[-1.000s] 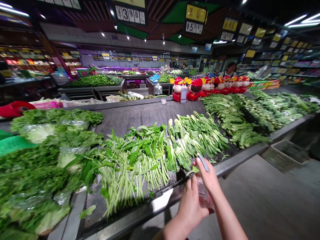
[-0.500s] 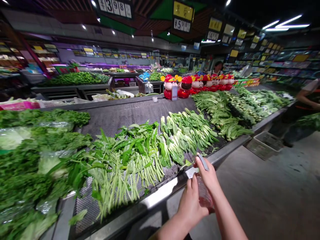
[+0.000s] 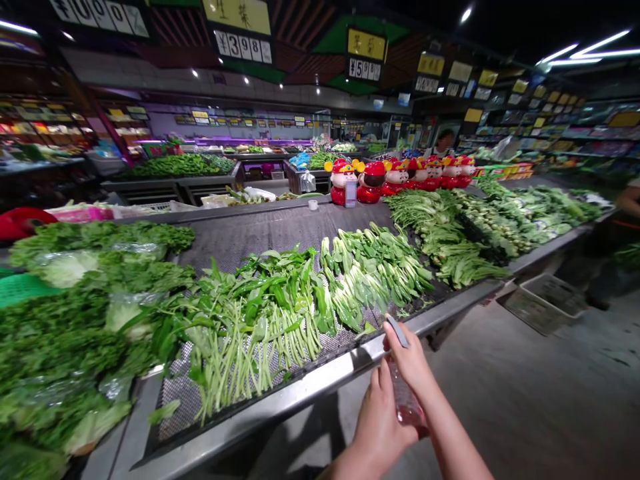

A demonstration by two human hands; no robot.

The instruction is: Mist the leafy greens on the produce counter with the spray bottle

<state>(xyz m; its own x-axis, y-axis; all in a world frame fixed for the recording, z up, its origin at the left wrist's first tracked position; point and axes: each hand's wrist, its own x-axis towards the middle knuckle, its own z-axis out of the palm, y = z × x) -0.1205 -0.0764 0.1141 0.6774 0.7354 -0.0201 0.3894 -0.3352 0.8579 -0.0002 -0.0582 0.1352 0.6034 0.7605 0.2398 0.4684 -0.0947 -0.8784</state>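
A clear spray bottle (image 3: 406,403) with a pinkish tint and a grey top (image 3: 398,331) is held over the front edge of the vegetable stand. My right hand (image 3: 411,363) wraps its upper part, fingers closed at the grey top. My left hand (image 3: 377,417) closes around the bottle's body from the other side. A faint mist hangs ahead of the nozzle, over leafy greens with pale stems (image 3: 357,283). Left of those, long-stemmed water spinach (image 3: 250,333) lies on the black mesh mat (image 3: 240,248).
Bagged lettuce (image 3: 75,320) fills the left side. A metal rail (image 3: 320,373) borders the stand in front. Red figurines (image 3: 370,183) line the back edge. A grey crate (image 3: 547,300) sits on the floor at right, near another person's arm (image 3: 630,200).
The view has shifted slightly left and up, so more lettuce and signs show. Both hands still grip the spray bottle; mist now shows over the greens.
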